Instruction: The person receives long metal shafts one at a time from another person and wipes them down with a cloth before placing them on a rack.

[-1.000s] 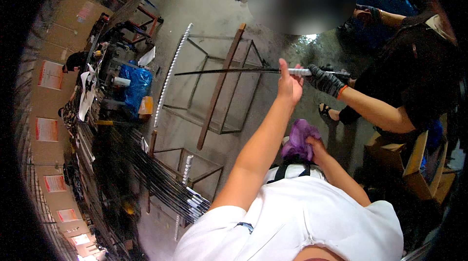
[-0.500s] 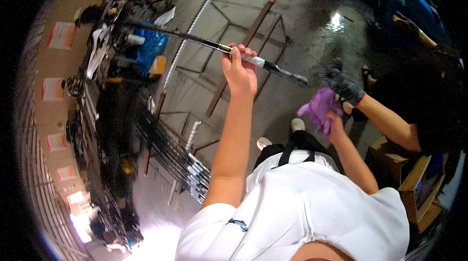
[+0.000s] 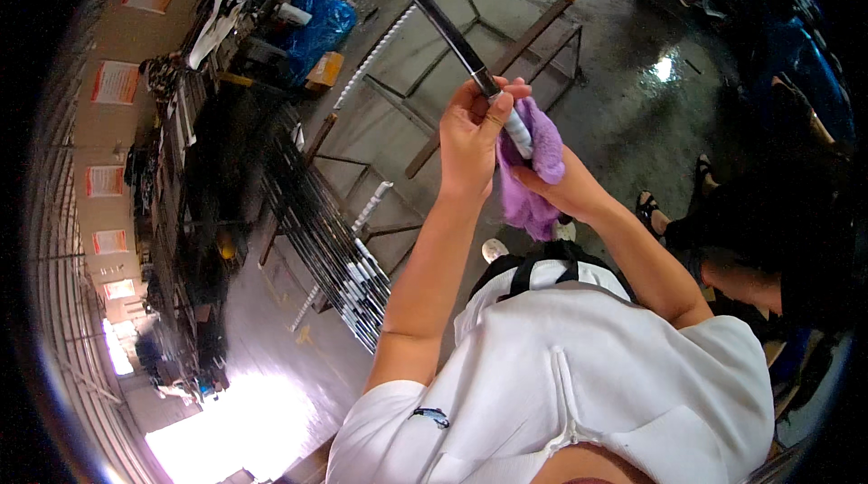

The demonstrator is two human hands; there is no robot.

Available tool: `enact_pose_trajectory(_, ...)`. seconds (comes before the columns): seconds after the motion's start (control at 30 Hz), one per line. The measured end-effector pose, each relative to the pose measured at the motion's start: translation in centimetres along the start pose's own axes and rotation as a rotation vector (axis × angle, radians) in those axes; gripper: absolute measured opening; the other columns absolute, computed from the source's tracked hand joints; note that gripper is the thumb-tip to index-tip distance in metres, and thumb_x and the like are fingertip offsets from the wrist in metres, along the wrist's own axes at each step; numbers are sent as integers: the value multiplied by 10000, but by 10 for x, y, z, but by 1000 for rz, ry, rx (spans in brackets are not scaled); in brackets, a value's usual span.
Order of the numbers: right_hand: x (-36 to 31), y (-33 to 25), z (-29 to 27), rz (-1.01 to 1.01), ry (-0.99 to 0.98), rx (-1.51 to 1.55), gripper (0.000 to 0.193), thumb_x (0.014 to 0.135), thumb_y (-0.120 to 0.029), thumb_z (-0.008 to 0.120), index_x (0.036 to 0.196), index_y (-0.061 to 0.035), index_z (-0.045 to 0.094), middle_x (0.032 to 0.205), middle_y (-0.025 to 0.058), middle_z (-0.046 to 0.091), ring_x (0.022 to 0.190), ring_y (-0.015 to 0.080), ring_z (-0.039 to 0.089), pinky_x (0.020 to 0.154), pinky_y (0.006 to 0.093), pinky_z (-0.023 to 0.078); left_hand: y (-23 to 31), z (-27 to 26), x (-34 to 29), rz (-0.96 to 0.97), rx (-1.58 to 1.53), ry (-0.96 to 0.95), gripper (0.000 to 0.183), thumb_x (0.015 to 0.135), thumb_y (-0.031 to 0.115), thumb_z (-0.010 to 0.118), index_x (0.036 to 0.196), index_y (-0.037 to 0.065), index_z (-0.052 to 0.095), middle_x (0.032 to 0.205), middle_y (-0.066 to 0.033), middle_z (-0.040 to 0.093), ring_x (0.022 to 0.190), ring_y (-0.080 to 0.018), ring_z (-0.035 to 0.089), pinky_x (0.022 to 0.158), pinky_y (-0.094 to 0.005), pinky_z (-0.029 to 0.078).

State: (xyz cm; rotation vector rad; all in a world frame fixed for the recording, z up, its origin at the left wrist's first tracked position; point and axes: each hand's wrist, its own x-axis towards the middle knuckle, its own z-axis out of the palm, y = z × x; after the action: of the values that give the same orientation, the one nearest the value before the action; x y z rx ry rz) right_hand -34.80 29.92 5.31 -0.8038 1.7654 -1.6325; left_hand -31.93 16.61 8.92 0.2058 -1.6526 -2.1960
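A long black rod [image 3: 432, 16] slants from the top of the view down to the middle, with a whitish section [image 3: 516, 130] near its lower end. My left hand [image 3: 471, 136] grips the rod just above that whitish section, thumb and fingers wrapped round it. A fluffy purple cloth [image 3: 524, 204] is in my right hand [image 3: 562, 184], bunched around the rod's lower end. My right thumb lies across the cloth; the other fingers of that hand are mostly hidden behind it, as is the rod's tip.
Several black rods with white sections [image 3: 360, 290] lie bundled on a metal rack at left. Beyond them are a spiral-wrapped bar [image 3: 402, 28], a blue plastic bag [image 3: 321, 28] and a small yellow-brown box [image 3: 324, 71]. A person in dark clothing [image 3: 768, 204] is close on my right.
My left hand has tilted the rod more steeply and lowered it. My right hand has brought the purple cloth left and up onto the rod's end. The co-worker's gloved hand has left the spot beside it.
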Motion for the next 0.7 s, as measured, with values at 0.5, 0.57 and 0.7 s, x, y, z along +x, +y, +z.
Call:
enact_pose_trajectory(0.5, -51, 59, 24, 255, -180, 208, 315, 773, -91, 594, 1070, -31, 505, 942, 68, 562, 890, 141, 511, 811, 295, 415, 4, -26, -10, -279, 155, 28, 282, 889, 280, 495, 945, 4, 490, 826, -98, 588, 676, -159, 566, 705, -301, 467)
enact_pose_trajectory(0.57, -54, 77, 7, 382, -197, 359, 337, 752, -75, 591, 1076, -40, 506, 940, 64, 561, 896, 142, 514, 811, 296, 419, 4, -29, -18, -268, 37, 46, 254, 902, 252, 470, 972, 18, 403, 651, -40, 449, 461, -118, 449, 470, -268, 422)
enact_pose_trajectory(0.7, -26, 64, -21, 453, 37, 704, 375, 669, -56, 597, 1035, -67, 513, 886, 32, 551, 834, 157, 541, 707, 313, 460, 1, -26, -48, -227, 249, 109, 229, 900, 223, 463, 997, 51, 346, 653, -36, 432, 420, -81, 395, 379, -234, 352)
